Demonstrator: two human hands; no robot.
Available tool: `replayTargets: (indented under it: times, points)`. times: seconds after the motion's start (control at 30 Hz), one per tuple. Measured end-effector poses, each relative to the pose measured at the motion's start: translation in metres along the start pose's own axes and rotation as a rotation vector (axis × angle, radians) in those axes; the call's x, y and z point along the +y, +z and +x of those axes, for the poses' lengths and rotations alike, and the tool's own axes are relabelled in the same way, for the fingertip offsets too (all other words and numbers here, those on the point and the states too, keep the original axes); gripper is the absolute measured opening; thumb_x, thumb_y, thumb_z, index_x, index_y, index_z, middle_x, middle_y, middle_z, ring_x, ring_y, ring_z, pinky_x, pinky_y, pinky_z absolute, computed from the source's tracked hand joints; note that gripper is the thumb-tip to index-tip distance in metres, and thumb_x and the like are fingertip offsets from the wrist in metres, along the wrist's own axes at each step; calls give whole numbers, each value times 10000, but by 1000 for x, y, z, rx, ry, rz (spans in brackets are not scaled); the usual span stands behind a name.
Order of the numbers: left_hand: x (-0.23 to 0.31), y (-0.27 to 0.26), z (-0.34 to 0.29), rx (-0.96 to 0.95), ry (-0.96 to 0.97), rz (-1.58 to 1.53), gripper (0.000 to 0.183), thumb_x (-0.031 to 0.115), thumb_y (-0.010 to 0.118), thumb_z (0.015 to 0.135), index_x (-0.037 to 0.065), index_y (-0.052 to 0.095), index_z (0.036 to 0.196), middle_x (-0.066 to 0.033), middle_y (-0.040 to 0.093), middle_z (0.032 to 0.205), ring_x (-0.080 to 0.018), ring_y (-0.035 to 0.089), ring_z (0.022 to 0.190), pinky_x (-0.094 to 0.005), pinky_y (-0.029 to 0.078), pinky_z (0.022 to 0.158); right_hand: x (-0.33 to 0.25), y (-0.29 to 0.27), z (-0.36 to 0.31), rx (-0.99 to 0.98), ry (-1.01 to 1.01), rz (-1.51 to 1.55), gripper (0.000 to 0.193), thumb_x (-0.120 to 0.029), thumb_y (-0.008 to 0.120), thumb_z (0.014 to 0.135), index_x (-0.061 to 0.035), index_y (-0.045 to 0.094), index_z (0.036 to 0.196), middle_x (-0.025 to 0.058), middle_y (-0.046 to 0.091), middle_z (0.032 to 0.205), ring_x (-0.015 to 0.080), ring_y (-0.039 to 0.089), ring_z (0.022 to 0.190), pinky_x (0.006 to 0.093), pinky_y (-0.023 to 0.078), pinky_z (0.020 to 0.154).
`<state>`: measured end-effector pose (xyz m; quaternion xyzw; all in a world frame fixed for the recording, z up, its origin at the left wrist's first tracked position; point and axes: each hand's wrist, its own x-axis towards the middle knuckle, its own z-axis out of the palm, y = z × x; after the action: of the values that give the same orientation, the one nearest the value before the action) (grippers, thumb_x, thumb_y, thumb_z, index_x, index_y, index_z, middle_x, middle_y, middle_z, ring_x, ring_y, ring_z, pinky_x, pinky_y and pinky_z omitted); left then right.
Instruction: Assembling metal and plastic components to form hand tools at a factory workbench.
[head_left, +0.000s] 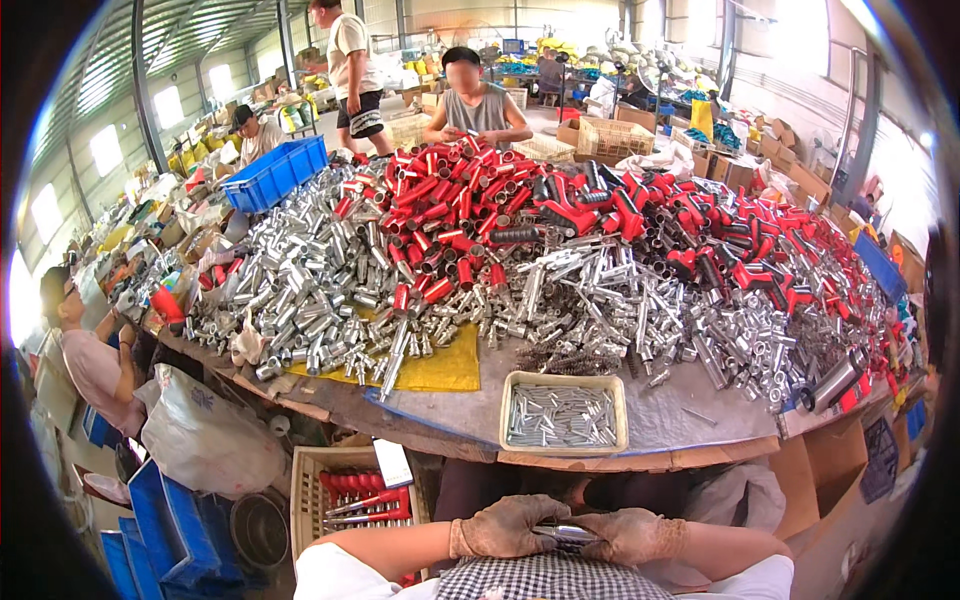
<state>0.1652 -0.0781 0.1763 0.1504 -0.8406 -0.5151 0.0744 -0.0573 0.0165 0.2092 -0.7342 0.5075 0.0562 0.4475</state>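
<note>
Close to my lap, my left hand (pixel 508 525) and my right hand (pixel 634 537) wear soiled work gloves and face each other. Between them is a shiny metal cylindrical part (pixel 566 534), with the fingers of both hands closed around its ends. Just beyond, at the table's near edge, a cream tray (pixel 508 440) holds many small metal pins. To the left of my left hand stands a beige crate (pixel 305 500) with red-handled metal tools in it.
A heap of chrome metal parts (pixel 300 290) and red tubes (pixel 440 195) covers the table (pixel 650 430). Red-and-black grips (pixel 625 205) lie farther right. A yellow cloth (pixel 450 368) is under some parts. A blue bin (pixel 275 175) sits on the heap. A person (pixel 475 105) works across the table.
</note>
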Motion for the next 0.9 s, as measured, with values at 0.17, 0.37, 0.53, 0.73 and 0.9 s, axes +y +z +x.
replayTargets:
  times: [0.17, 0.37, 0.53, 0.73, 0.9]
  points:
    - [-15, 10, -6, 126, -26, -109, 501, 245, 721, 776, 14, 570, 1194, -172, 613, 1057, -304, 593, 1024, -374, 469, 894, -11, -11, 6, -88, 61, -1, 592, -444, 478, 907, -124, 358, 1390, 217, 557, 1234, 367, 578, 1078, 445, 461, 908]
    - [-58, 4, -34, 945, -9, -34, 398, 236, 718, 745, 13, 580, 1045, -169, 591, 994, -323, 560, 927, -392, 446, 845, 10, -17, -5, 596, -11, -172, 552, -330, 549, 887, -46, 410, 1340, 169, 637, 893, 289, 632, 714, 386, 520, 621]
    - [-220, 39, -98, 1463, -620, 546, 565, 365, 734, 720, 18, 548, 1125, -175, 552, 1119, -370, 497, 1042, -467, 392, 903, 107, -37, 1, 1304, -30, 590, 330, -358, 506, 957, -61, 543, 1095, -31, 468, 687, 57, 429, 569, 214, 330, 459]
    - [-279, 43, -128, 1181, -1160, 539, 791, 559, 741, 653, 137, 527, 1287, -205, 414, 1353, -386, 350, 1262, -482, 253, 1068, 173, -56, 18, 1500, 117, 660, 280, -329, 518, 957, -70, 565, 1051, -30, 475, 678, 59, 409, 537, 225, 298, 452]
    - [-296, 24, -123, 1039, -1202, 581, 861, 723, 645, 632, 232, 508, 1326, -217, 299, 1441, -394, 232, 1339, -566, 155, 1084, 172, -38, 38, 1405, 207, 747, 294, -297, 543, 948, -50, 570, 1105, -40, 466, 673, 54, 388, 534, 215, 295, 462]
